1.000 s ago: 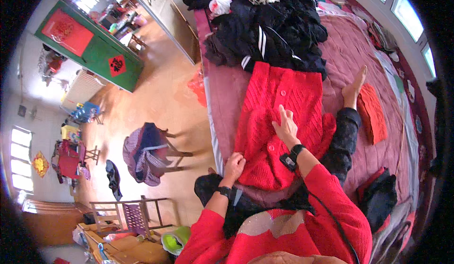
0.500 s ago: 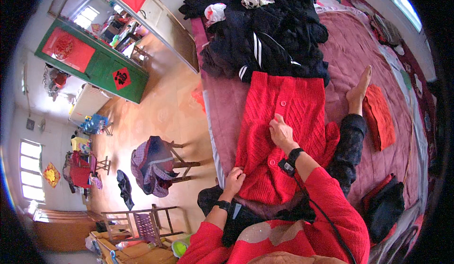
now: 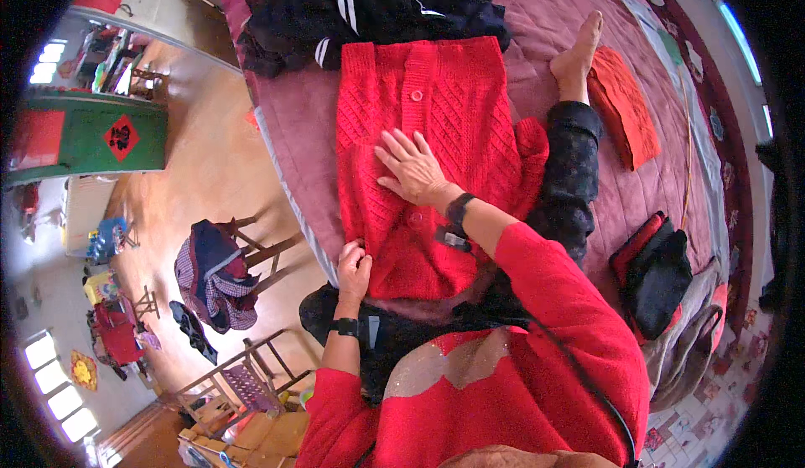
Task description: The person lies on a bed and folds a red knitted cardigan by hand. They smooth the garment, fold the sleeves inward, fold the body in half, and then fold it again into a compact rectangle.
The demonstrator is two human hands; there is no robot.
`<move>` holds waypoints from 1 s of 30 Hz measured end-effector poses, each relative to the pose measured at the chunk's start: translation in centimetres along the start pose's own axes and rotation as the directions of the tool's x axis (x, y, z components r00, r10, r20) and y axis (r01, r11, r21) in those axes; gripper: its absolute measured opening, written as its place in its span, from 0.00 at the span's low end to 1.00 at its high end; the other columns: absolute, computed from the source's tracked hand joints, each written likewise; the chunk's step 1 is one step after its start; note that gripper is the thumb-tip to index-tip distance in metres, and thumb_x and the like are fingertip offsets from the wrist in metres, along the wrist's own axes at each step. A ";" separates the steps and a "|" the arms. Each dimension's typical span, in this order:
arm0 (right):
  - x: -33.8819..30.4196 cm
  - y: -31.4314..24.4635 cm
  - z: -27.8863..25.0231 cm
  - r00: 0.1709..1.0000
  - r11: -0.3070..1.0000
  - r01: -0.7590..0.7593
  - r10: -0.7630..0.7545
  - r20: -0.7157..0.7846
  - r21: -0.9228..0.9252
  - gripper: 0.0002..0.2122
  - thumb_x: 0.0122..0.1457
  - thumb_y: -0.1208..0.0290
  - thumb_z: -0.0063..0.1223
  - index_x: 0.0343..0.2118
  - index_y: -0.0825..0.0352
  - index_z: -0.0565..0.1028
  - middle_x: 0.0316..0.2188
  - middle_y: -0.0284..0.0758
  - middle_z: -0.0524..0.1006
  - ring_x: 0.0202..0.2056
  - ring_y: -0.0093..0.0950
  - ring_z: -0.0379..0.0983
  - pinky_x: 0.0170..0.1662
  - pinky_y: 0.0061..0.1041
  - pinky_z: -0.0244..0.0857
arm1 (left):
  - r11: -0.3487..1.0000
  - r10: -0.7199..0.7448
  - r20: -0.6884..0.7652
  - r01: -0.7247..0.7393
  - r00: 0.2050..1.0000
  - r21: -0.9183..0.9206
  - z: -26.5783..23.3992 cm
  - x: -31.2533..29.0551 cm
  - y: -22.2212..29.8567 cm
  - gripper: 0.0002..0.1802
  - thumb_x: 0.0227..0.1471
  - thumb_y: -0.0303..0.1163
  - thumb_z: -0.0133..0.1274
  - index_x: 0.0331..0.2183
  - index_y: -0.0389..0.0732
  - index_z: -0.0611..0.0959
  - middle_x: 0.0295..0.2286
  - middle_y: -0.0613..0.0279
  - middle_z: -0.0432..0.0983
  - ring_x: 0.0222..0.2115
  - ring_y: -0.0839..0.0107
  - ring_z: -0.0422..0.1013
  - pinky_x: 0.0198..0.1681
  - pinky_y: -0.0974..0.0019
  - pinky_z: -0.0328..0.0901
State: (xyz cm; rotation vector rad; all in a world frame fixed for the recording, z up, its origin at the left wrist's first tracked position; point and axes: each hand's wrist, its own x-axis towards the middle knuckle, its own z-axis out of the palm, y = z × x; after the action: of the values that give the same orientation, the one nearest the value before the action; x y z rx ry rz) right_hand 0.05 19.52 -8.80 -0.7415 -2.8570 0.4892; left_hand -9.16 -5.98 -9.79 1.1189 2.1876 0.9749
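A red knitted cardigan (image 3: 465, 91) with a buttoned front lies spread on the pink bed cover in front of me. My right hand (image 3: 412, 169) rests flat on its left half, fingers spread, just above a lower button. At the cardigan's lower left edge, my left hand (image 3: 354, 271) has its fingers curled and pinches the knit. One bulky red fold, perhaps a sleeve, sticks out on the right side beside my leg.
Black clothes (image 3: 377, 15) with white stripes are heaped beyond the cardigan. A folded orange cloth (image 3: 625, 107) lies right of my outstretched leg (image 3: 570, 158), and folded dark clothes (image 3: 654, 275) sit nearer. Left of the bed stands a stool draped with clothes (image 3: 218, 271).
My right hand has gone from a closed pinch near the button strip to lying flat, further left on the cardigan. My left hand stays at the edge. The view has shifted right and down.
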 end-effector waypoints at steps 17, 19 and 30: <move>-2.1 -4.6 -0.2 0.986 0.994 0.002 0.017 0.168 -0.111 0.33 0.54 0.46 0.52 0.60 0.57 0.64 0.64 0.40 0.56 0.65 0.38 0.50 0.62 0.55 0.44 | 0.970 -0.145 0.033 0.136 0.989 0.202 -0.1 -0.5 1.7 0.12 0.47 0.29 0.55 0.32 0.30 0.81 0.43 0.44 0.75 0.46 0.49 0.70 0.53 0.54 0.63; -1.7 -4.9 -1.1 0.979 0.997 -0.033 0.046 0.200 -0.069 0.33 0.54 0.45 0.50 0.60 0.58 0.64 0.64 0.40 0.57 0.64 0.39 0.52 0.61 0.53 0.47 | 0.981 -0.061 0.034 0.053 0.998 0.187 -0.6 -0.7 3.0 0.08 0.46 0.28 0.53 0.27 0.31 0.78 0.39 0.44 0.74 0.43 0.48 0.69 0.50 0.52 0.63; -15.3 5.6 -13.1 0.934 0.941 -0.302 0.324 0.153 -0.154 0.28 0.58 0.46 0.46 0.58 0.57 0.66 0.61 0.40 0.62 0.63 0.37 0.55 0.63 0.44 0.47 | 0.991 -0.015 -0.030 0.019 0.999 0.131 -1.0 -1.2 4.4 0.10 0.42 0.30 0.51 0.19 0.33 0.73 0.35 0.47 0.74 0.39 0.49 0.68 0.46 0.52 0.62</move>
State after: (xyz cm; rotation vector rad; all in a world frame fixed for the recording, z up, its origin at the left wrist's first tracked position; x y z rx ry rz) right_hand 18.76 20.14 0.52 -1.2506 -2.9645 0.4315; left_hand -7.05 -5.59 -5.62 1.1496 2.3094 0.8559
